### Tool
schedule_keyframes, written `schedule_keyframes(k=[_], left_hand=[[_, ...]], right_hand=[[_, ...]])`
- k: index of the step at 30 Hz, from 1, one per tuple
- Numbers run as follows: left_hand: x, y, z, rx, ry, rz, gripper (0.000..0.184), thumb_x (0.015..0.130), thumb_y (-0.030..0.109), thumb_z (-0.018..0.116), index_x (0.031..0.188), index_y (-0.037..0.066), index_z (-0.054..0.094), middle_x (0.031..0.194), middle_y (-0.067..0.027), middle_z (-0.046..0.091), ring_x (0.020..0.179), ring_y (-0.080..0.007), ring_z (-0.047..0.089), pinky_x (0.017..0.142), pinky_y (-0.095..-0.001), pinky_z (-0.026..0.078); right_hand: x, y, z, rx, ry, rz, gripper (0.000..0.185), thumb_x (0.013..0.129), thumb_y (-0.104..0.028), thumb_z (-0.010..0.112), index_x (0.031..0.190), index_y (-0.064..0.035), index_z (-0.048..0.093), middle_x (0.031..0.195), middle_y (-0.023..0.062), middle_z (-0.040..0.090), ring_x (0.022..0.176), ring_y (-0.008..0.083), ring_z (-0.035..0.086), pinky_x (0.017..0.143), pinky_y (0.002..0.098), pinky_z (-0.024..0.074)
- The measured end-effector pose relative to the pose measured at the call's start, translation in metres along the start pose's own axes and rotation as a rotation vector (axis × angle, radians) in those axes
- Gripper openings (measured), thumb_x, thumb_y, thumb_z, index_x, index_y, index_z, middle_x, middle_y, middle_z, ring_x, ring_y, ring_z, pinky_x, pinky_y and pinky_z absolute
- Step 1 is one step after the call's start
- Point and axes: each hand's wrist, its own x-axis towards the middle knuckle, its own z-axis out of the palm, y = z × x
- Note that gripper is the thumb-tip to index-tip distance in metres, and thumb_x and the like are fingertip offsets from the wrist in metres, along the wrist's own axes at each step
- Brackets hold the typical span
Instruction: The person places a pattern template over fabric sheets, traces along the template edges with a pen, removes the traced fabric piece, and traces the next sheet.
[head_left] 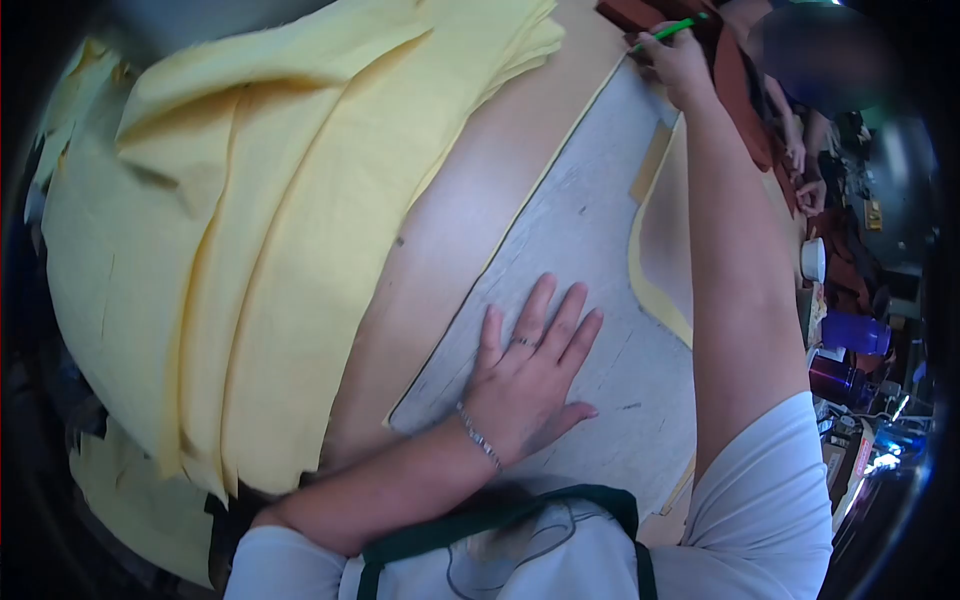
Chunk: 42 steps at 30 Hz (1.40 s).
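My left hand (pixel 525 385) lies palm down on a flat grey board (pixel 590 230), fingers spread and pointing away from me. My right hand (pixel 680 68) reaches to the far end of the board, its fingers closed around a green pen (pixel 675 30). The pen's tip points left, close to the board's far edge; whether it touches the sheet is too small to tell. Beneath the board is a smooth tan sheet (pixel 440 240), which shows along the board's left side. A curved yellow-edged piece (pixel 665 240) lies at the right, partly hidden by my right forearm.
Large folded yellow cloth (pixel 290 220) covers the left side. Dark red-brown material (pixel 738 90) lies at the far right, where another person's hands (pixel 805 175) show. A white cup (pixel 813 260), a purple container (pixel 855 333) and a dark cup (pixel 838 378) stand along the right.
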Motion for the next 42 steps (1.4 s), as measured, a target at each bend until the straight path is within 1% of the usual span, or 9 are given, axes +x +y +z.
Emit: schedule_keyframes(k=[3,7,11,16,25,32,36,39,42], left_hand=[[-0.002,-0.002,0.002,0.004,0.051,0.000,0.081,0.062,0.054,0.061,0.128,0.016,0.035,0.137,-0.0063,0.022,0.129,-0.0270,0.011,0.095,-0.0574,0.010],[-0.007,-0.005,0.012,0.033,0.086,0.024,0.081,0.062,0.056,0.059,0.128,0.015,0.035,0.137,-0.0075,0.023,0.129,-0.0270,0.012,0.096,-0.0568,0.008],[0.001,-0.012,0.033,-0.122,0.124,0.021,0.077,0.070,0.056,0.048,0.130,0.011,0.030,0.138,-0.0127,0.020,0.128,-0.0335,0.013,0.102,-0.0494,0.005],[0.001,-0.013,0.032,0.077,0.092,0.053,0.065,0.082,0.049,0.022,0.135,0.011,0.016,0.141,-0.0112,0.010,0.131,-0.0293,0.006,0.104,-0.0486,0.008],[-0.005,-0.019,0.028,0.094,0.192,0.112,0.068,0.081,0.052,0.024,0.135,0.012,0.015,0.141,-0.0125,0.010,0.130,-0.0301,0.007,0.103,-0.0501,0.011],[0.005,-0.012,0.046,-0.098,0.139,0.012,0.063,0.082,0.049,0.026,0.133,0.010,0.023,0.140,-0.0148,0.016,0.130,-0.0332,0.008,0.103,-0.0508,0.004],[-0.001,-0.014,0.021,0.463,0.016,0.079,0.074,0.079,0.055,0.026,0.135,0.011,0.008,0.141,-0.0138,0.008,0.130,-0.0318,0.007,0.101,-0.0532,0.011],[-0.008,-0.015,0.009,0.506,0.004,0.100,0.074,0.079,0.055,0.027,0.135,0.011,0.009,0.141,-0.0136,0.009,0.130,-0.0320,0.008,0.101,-0.0531,0.011],[-0.012,-0.020,0.014,0.464,0.058,0.084,0.073,0.079,0.055,0.029,0.135,0.011,0.011,0.140,-0.0137,0.011,0.130,-0.0323,0.008,0.102,-0.0523,0.008]], right_hand=[[-0.051,-0.032,0.028,0.079,0.077,-0.110,0.015,0.080,-0.016,0.059,0.088,-0.0058,0.052,0.084,0.0044,0.059,0.080,0.0124,0.056,0.063,0.0261,0.0446],[-0.200,-0.110,0.080,0.207,-0.480,0.085,0.019,0.075,-0.021,0.063,0.085,-0.0085,0.053,0.077,0.0006,0.059,0.069,0.0068,0.054,0.057,0.0200,0.0385],[-0.284,-0.130,0.109,0.212,-0.824,0.150,0.017,0.075,-0.006,0.064,0.085,-0.0041,0.050,0.066,0.0002,0.055,0.064,0.0067,0.051,0.057,0.0218,0.0409],[-0.310,-0.149,0.117,-0.077,-0.886,0.221,0.018,0.076,-0.010,0.064,0.084,-0.0041,0.050,0.067,0.0009,0.055,0.065,0.0075,0.050,0.060,0.0216,0.0391],[-0.321,-0.142,0.119,-0.281,-0.859,-0.087,0.020,0.075,-0.012,0.065,0.084,-0.0037,0.049,0.072,0.0048,0.057,0.068,0.0131,0.053,0.065,0.0262,0.0409],[-0.303,-0.137,0.107,0.170,-0.757,0.159,0.019,0.074,-0.007,0.064,0.085,-0.0030,0.048,0.071,0.0031,0.055,0.070,0.0110,0.053,0.065,0.0246,0.0409],[-0.314,-0.142,0.119,-0.176,-0.861,-0.033,0.021,0.074,-0.011,0.065,0.086,-0.0029,0.049,0.071,0.0027,0.054,0.068,0.0111,0.049,0.064,0.0251,0.0399],[-0.319,-0.133,0.125,-0.131,-0.890,-0.049,0.025,0.071,-0.015,0.065,0.083,0.0020,0.051,0.069,0.0164,0.056,0.063,0.0313,0.055,0.060,0.0376,0.0418],[-0.320,-0.135,0.123,-0.220,-0.874,-0.094,0.025,0.072,-0.016,0.065,0.084,0.0008,0.051,0.070,0.0172,0.056,0.065,0.0334,0.054,0.060,0.0396,0.0411]])
